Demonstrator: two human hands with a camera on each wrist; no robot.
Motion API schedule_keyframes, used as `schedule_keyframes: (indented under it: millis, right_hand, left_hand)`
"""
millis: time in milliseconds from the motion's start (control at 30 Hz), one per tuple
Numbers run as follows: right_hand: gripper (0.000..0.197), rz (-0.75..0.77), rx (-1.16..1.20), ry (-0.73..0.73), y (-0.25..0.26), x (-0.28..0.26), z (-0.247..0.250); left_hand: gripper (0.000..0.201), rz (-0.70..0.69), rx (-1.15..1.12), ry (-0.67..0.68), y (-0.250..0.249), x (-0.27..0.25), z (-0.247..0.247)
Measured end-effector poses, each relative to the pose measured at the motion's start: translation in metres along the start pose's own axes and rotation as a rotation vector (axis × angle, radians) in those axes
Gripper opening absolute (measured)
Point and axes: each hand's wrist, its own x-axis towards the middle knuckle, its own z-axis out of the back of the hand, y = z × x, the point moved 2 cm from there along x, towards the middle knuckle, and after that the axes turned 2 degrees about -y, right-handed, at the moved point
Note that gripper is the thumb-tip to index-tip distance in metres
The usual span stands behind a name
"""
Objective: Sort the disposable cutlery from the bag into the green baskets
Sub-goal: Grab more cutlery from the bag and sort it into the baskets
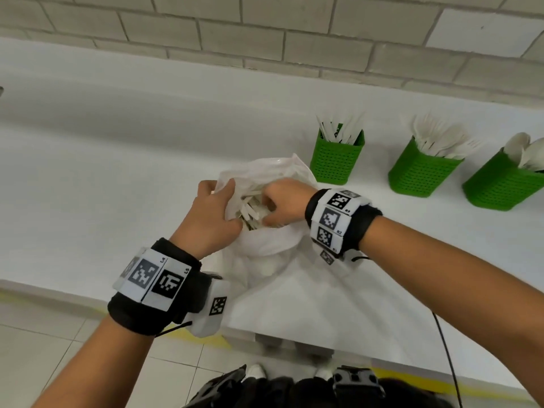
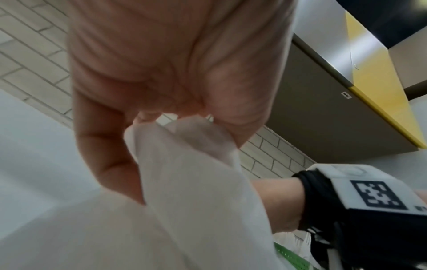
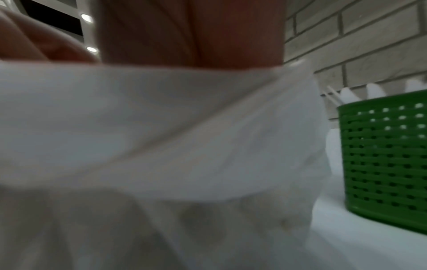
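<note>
A white plastic bag [image 1: 265, 248] stands on the white counter [image 1: 117, 160], its mouth open. Pale cutlery pieces [image 1: 250, 209] lie inside it. My left hand [image 1: 219, 191] pinches the bag's left rim, and the left wrist view shows the rim [image 2: 184, 146] caught between thumb and fingers. My right hand [image 1: 272, 210] reaches into the mouth with curled fingers among the cutlery; what they hold is hidden. Three green baskets stand to the right: one with knives [image 1: 335, 163], one with forks [image 1: 421, 175], one with spoons [image 1: 500, 189]. In the right wrist view the bag [image 3: 161, 127] hides my fingers.
A grey brick wall [image 1: 265, 33] runs behind the counter. The counter's front edge [image 1: 88, 293] lies just below my wrists, with tiled floor beneath. The nearest basket [image 3: 383, 155] stands close to the bag's right side. A dark and yellow cabinet [image 2: 346, 91] shows in the left wrist view.
</note>
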Motion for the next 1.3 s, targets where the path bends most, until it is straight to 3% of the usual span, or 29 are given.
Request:
schedule_keyframes:
  millis: [100,200,267,300,367,467,600,733,800,1000,1100,1300]
  right_hand:
    - [0.032,-0.067,0.091,0.052,-0.011,-0.003,0.009]
    - [0.024,-0.162,0.299,0.089,-0.014,-0.005,0.015]
    - [0.037,-0.216,0.297,0.062,-0.007,-0.006,0.015]
    - [0.04,-0.215,0.205,0.054,-0.002,-0.006,0.01]
    - [0.037,-0.182,0.031,0.03,0.01,-0.005,-0.002]
    - [0.032,-0.163,-0.041,-0.026,0.017,-0.004,-0.005]
    - [0.042,-0.27,0.07,-0.06,0.012,-0.001,0.001]
    - [0.012,-0.226,0.216,0.01,0.016,-0.007,0.006]
    - [0.023,-0.208,0.26,0.004,0.018,-0.013,0.01]
    - [0.036,-0.387,0.41,-0.053,0.011,-0.007,0.001]
    - [0.035,-0.343,0.412,-0.112,0.009,-0.006,-0.003]
    - [0.034,-0.31,0.378,-0.035,0.009,0.004,0.002]
  left_hand:
    - [0.06,0.001,-0.057,-0.023,0.005,0.003,0.002]
    - [0.043,0.042,-0.16,-0.028,0.009,0.014,-0.001]
    - [0.03,0.089,-0.177,0.009,0.01,0.019,-0.006]
    - [0.031,0.109,-0.154,0.03,0.01,0.02,-0.008]
    - [0.053,0.109,-0.091,0.073,0.008,0.02,-0.013]
    - [0.065,0.064,-0.076,0.105,0.002,0.016,-0.017]
    - [0.071,0.047,-0.107,0.119,-0.004,0.015,-0.02]
    - [0.082,0.043,-0.103,0.146,-0.007,0.015,-0.021]
    - [0.08,0.017,-0.102,0.15,-0.008,0.015,-0.021]
    - [0.08,-0.073,-0.097,0.15,-0.013,0.013,-0.02]
    - [0.083,-0.116,-0.142,0.141,-0.016,0.01,-0.026]
    - [0.083,-0.154,-0.202,0.149,-0.015,0.01,-0.025]
